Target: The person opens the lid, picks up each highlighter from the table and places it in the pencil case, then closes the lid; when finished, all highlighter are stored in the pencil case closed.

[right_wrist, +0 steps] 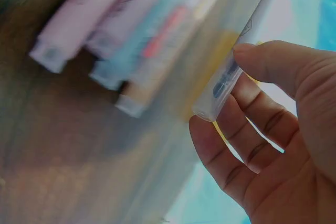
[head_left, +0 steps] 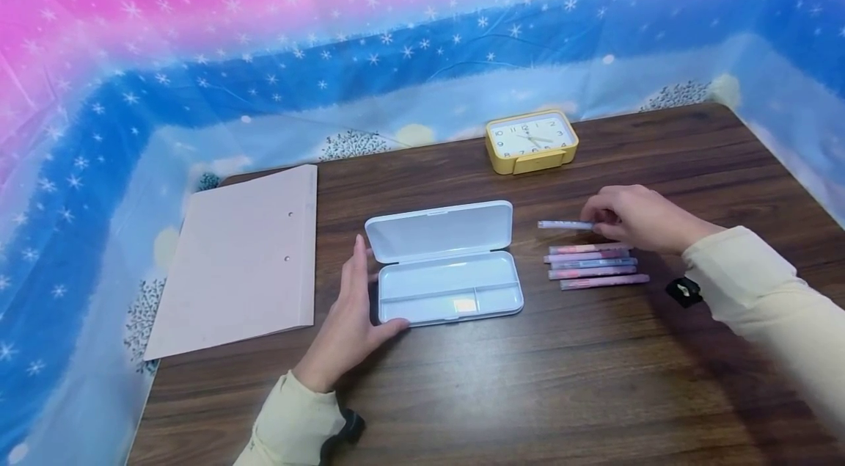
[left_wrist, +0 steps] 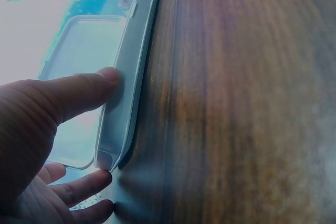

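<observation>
An open white pencil case (head_left: 422, 279) lies on the table, its lid (head_left: 439, 231) raised at the back and its divided compartments bare. At its left end is my left hand (head_left: 353, 312). The thumb (left_wrist: 86, 90) touches the case's front wall, while the other fingers reach along the left end, fairly straight. My right hand (head_left: 637, 216) pinches a slim, pale marker pen (right_wrist: 226, 80) between thumb and fingers, to the right of the case. Just in front of that hand, several pink, purple, blue and orange marker pens (head_left: 594, 271) lie side by side on the table.
A yellow clock (head_left: 531, 143) stands at the back of the table. A pale pink folder or sheet with two holes (head_left: 240, 260) lies to the left. Patterned cloth (head_left: 370, 62) hangs behind the wooden table (head_left: 502, 392).
</observation>
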